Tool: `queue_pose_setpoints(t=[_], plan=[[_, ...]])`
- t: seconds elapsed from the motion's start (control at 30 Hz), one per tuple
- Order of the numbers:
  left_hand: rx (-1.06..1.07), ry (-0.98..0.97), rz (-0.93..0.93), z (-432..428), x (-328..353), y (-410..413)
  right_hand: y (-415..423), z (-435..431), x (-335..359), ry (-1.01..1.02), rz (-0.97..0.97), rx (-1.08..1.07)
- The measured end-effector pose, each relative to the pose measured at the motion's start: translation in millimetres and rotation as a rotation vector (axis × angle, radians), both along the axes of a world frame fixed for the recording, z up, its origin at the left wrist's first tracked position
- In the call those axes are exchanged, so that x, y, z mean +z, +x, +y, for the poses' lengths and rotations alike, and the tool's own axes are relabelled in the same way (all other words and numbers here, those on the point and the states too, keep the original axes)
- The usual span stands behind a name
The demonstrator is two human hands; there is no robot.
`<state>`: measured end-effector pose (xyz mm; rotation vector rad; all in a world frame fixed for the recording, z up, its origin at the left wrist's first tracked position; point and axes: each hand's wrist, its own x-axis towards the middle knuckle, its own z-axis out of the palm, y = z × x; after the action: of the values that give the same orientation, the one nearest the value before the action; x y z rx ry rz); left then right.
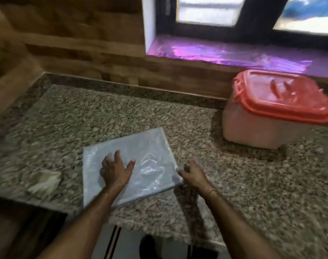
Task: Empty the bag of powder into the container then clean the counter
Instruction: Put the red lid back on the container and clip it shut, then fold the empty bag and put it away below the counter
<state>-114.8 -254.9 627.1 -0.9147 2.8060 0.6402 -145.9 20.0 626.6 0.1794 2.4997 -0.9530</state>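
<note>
A flat, clear grey plastic bag (140,152) lies folded on the speckled granite counter (84,116). My left hand (115,170) rests palm down on the bag with fingers spread. My right hand (192,174) pinches the bag's right edge near its lower corner. A pale container with a closed red lid (275,101) stands at the back right of the counter, apart from the bag. The frame is blurred by motion.
A crumpled pale cloth (44,182) lies on the counter to the left of the bag. A wood-look wall backs the counter, and a window sill with purple sheeting (225,53) runs above the container. The counter's front edge is just below my forearms.
</note>
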Motion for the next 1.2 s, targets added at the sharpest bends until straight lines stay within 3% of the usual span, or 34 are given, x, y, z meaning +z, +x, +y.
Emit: queue_pose_setpoints(t=[0.13,0.33,0.43,0.57,0.73,0.93,1.2], plan=[[0.100,0.035,-0.115,-66.0,-27.4,42.8,1.3,-31.0,-23.3,0.086,0.022,-0.079],[-0.014,-0.099,-0.118,-74.0,-26.5,67.2,-5.8,-26.6,-12.2,0.078,-0.049,-0.164],[-0.112,-0.176,-0.065,-75.9,-21.6,50.9,-14.9,-4.2,-4.4,0.146,-0.009,-0.117],[-0.336,-0.114,-0.095,-75.2,-21.5,2.8,-30.7,12.3,20.2,0.283,0.048,-0.087],[-0.350,0.011,-0.090,-52.6,-22.3,-33.6,-18.9,5.1,15.3,0.383,0.194,-0.345],[-0.220,0.160,-0.036,-27.2,-32.5,-16.6,48.1,-36.6,-19.2,0.152,0.087,-0.652],[-0.140,0.240,-0.138,-8.4,-35.2,-23.8,45.5,-11.5,-27.9,-0.251,-0.009,-0.878]])
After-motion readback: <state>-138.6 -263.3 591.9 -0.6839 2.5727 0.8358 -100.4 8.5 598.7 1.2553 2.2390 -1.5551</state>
